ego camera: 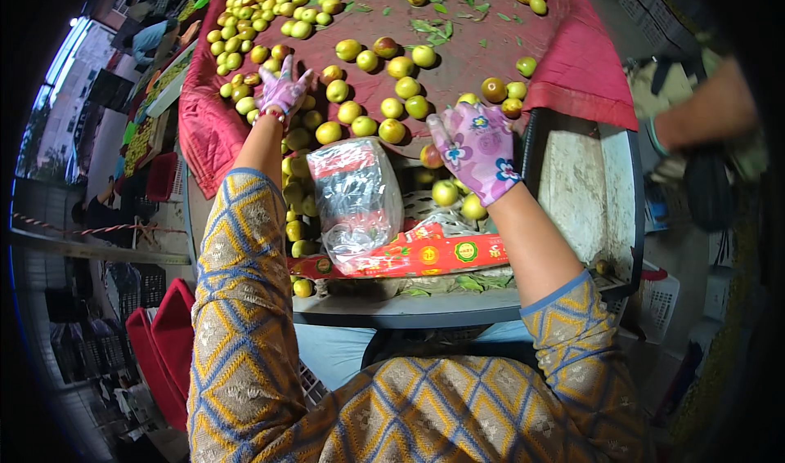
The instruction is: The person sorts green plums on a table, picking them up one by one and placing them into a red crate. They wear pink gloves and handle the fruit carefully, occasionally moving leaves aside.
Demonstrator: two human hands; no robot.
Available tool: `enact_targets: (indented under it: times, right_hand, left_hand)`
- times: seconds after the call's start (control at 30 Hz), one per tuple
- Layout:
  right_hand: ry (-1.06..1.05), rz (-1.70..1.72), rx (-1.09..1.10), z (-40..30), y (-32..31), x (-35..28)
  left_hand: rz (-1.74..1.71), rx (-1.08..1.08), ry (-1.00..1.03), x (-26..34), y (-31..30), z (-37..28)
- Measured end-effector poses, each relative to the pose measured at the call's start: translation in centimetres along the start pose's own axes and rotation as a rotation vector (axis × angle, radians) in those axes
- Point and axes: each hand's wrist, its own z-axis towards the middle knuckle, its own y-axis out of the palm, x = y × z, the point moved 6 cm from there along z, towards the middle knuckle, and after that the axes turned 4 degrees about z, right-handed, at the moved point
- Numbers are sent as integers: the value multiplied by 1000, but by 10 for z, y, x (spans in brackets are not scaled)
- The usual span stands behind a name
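Both my hands wear pink flowered gloves. My left hand point(284, 89) has its fingers spread over green and reddish jujube-like fruits point(349, 112) at the left of the red cloth point(466, 46); whether it touches one is unclear. At the cloth's near right edge is my right hand point(477, 147), palm down, its thumb side beside a reddish fruit point(432, 156); its fingertips are partly hidden. Between my forearms a package in clear plastic point(354, 193) lies against a red printed strip point(429, 256). More fruits point(444, 192) lie in the opening below my right hand.
Many fruits point(264, 3) are heaped at the far left of the cloth, with loose leaves point(435, 29) near the middle. A raised metal edge point(579, 187) runs along the right. A person's arm point(705, 110) is at the far right; another person point(150, 39) bends at the upper left.
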Motion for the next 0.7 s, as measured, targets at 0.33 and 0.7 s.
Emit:
enact_targets:
  times: [0.33,0.7]
  right_hand:
    - [45,105,115,2,-16,-5]
    - [-14,129,88,1,-8,-8]
  left_hand:
    - [-267,-336,632,186,31,-78]
    - [594,-75,583,17,-5,-84]
